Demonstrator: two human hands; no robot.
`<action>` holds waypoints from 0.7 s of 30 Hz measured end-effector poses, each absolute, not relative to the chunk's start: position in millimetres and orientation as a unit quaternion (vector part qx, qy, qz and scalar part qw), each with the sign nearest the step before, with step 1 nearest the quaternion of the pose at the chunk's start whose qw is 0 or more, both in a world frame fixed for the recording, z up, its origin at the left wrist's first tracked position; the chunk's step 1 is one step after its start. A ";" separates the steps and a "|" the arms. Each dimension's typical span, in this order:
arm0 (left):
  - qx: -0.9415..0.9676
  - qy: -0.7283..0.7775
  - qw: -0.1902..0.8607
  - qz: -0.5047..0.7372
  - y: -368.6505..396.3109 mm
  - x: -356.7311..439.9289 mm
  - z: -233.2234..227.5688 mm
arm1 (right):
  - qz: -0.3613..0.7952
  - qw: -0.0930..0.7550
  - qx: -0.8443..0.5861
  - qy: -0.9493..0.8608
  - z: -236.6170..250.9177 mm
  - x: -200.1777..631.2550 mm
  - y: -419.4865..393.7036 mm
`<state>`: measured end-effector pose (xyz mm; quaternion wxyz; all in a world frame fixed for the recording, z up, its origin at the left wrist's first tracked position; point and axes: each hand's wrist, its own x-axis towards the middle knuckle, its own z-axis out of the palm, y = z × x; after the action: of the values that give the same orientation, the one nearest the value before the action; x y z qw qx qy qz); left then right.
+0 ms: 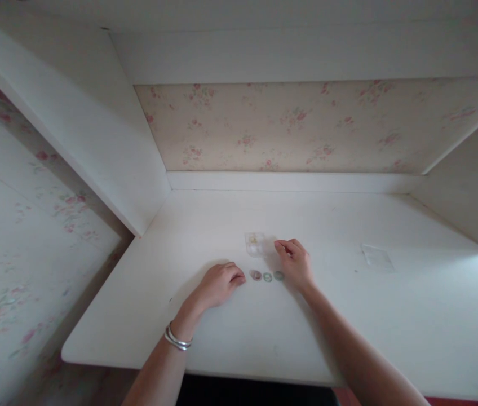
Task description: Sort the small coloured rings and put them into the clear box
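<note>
My left hand point(221, 283) rests on the white desk with its fingers curled in and pressed together. Its fingertips are just left of a short row of small, round, ring-like pieces; I see nothing held in them. The row has a reddish-brown piece point(256, 275), a green one with a pale middle point(268, 277) and a grey-green one point(279, 275), close to my right wrist. Above the row lies a small clear plastic case point(255, 243) with something yellowish in it. To its right, my right hand point(293, 259) is closed in a pinch; what it holds, if anything, is hidden.
A flat, clear plastic piece point(377, 258) lies further right on the white desk point(425, 332). White side panels point(107, 146) stand at left and right, and a low ledge point(290, 181) runs along the back below flowered wallpaper point(281, 132). An overhead board point(290, 53) spans the top.
</note>
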<state>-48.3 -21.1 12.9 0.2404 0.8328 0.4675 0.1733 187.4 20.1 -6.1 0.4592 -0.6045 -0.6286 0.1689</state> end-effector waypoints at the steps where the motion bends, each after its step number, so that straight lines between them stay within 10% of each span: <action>1: 0.827 0.473 0.247 0.179 -20.4 -48.1 12.8 | 0.179 0.461 -0.601 -0.628 -6.3 188.1 15.8; 21: 0.717 0.538 0.267 0.352 51.2 -7.2 23.0 | 0.149 0.242 -0.412 -0.866 20.7 177.7 -23.2</action>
<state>-7.2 51.2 23.0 0.2668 0.7175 0.5383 0.3525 177.7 -23.2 20.7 0.2420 -0.4120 -0.8658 0.1488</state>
